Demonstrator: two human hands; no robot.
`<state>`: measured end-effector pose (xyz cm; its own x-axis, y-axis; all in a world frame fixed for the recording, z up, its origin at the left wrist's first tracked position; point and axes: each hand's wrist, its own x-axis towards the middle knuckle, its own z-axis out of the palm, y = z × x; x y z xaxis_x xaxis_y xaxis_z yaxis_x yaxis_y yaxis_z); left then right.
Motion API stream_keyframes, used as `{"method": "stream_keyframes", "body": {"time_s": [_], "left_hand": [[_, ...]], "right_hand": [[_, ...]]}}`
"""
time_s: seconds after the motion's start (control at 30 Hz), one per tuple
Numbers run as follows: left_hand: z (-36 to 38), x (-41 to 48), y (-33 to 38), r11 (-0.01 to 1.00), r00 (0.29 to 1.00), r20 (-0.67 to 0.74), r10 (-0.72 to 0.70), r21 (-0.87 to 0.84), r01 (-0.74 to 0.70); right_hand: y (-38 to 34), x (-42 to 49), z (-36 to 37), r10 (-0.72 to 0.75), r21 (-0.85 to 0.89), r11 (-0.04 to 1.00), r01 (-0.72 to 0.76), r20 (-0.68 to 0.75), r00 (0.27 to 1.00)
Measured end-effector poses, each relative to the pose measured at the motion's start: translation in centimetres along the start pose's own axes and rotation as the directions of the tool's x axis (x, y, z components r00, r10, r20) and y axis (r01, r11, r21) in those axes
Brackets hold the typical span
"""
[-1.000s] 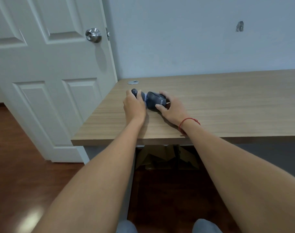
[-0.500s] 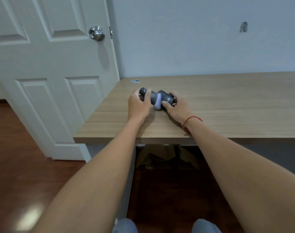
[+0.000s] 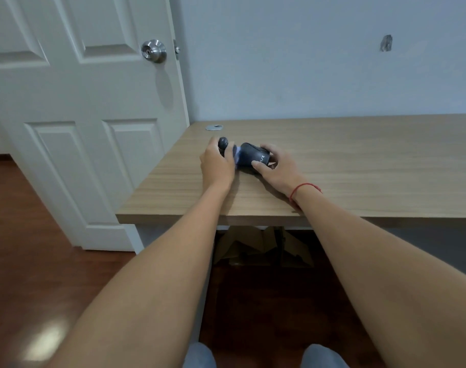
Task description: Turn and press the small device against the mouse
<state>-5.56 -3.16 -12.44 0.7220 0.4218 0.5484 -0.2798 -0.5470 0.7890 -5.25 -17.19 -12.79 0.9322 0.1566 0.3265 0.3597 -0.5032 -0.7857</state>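
In the head view, both arms reach forward over the near edge of a wooden desk (image 3: 359, 160), and the two hands meet around a dark handheld device (image 3: 249, 157) that lies on its side on the left part of the desk top. The left hand (image 3: 217, 166) has its fingers curled around the narrower end of the device, where a round dark tip (image 3: 223, 142) shows above the knuckles. The right hand (image 3: 275, 166) grips the thicker body, with the thumb pressing on the side that carries white letters, too small to read. A pale band of the device shows between the two hands. A red string (image 3: 305, 187) goes around the right wrist. Behind the hands, a small metal ring (image 3: 214, 127) lies flat in the desk near the wall. At the left stands a white door (image 3: 75, 107) with a silver knob (image 3: 154, 51). Folded cardboard (image 3: 261, 247) sits under the desk on the dark wooden floor (image 3: 27, 248).
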Motion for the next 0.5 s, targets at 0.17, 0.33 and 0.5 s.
{"method": "stream_keyframes", "body": {"time_s": [0.17, 0.33, 0.5], "left_hand": [[-0.21, 0.01, 0.43, 0.991, 0.996, -0.076, -0.049, -0.132, 0.039], [-0.1, 0.16, -0.11, 0.998, 0.997, -0.058, -0.053, 0.025, 0.054], [-0.28, 0.22, 0.44, 0.987, 0.989, -0.132, -0.071, -0.15, 0.051]], "right_hand": [[0.18, 0.09, 0.04, -0.012, 0.021, 1.0, 0.012, -0.002, 1.0], [-0.07, -0.16, 0.03, -0.027, 0.029, 0.999, 0.027, 0.017, 0.999], [0.0, -0.19, -0.12, -0.048, 0.047, 0.998, 0.047, 0.029, 0.998]]}}
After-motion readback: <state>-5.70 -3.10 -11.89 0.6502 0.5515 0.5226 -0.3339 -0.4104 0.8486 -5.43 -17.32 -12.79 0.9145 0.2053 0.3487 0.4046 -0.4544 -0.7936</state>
